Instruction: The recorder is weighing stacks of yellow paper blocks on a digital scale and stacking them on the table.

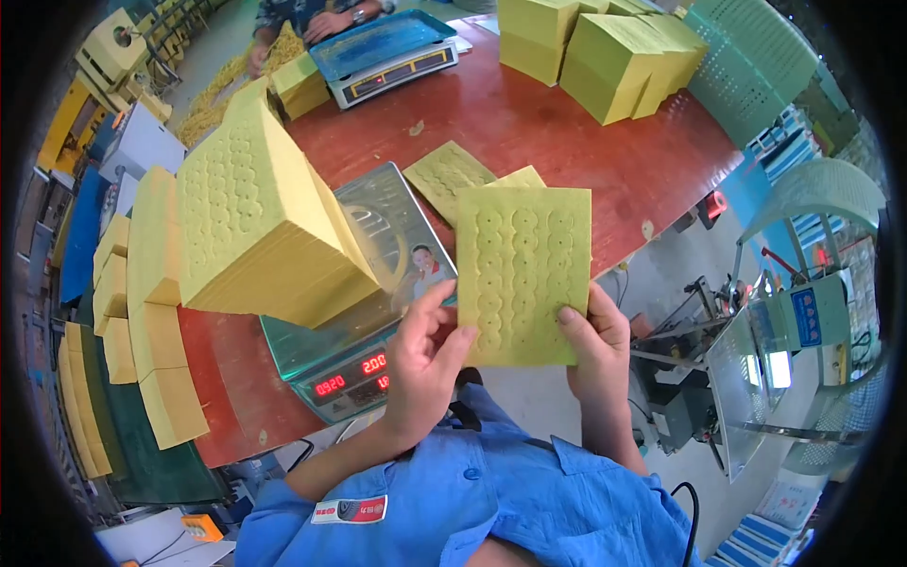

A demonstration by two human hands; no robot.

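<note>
Upright in front of me is a rectangular yellow paper sheet [524, 274], possibly a thin bundle, pressed with columns of scalloped, coin-like rings. My left hand [425, 354] holds its lower left edge, thumb at the front. From the right, my right hand [598, 340] grips it with the thumb on its face and fingers behind. Just beyond, another ring-marked yellow sheet [447, 178] lies on the red table [397, 123]. To the left, a tall stack of yellow paper [283, 250] stands on a digital scale [326, 378] with lit red digits.
Several yellow paper stacks [156, 321] line the table's left side. More yellow blocks [609, 66] stand at the far right. A second scale [392, 61] with a blue tray is at the far side, near another person's hands [326, 26]. Metal machinery [727, 378] stands right of the table.
</note>
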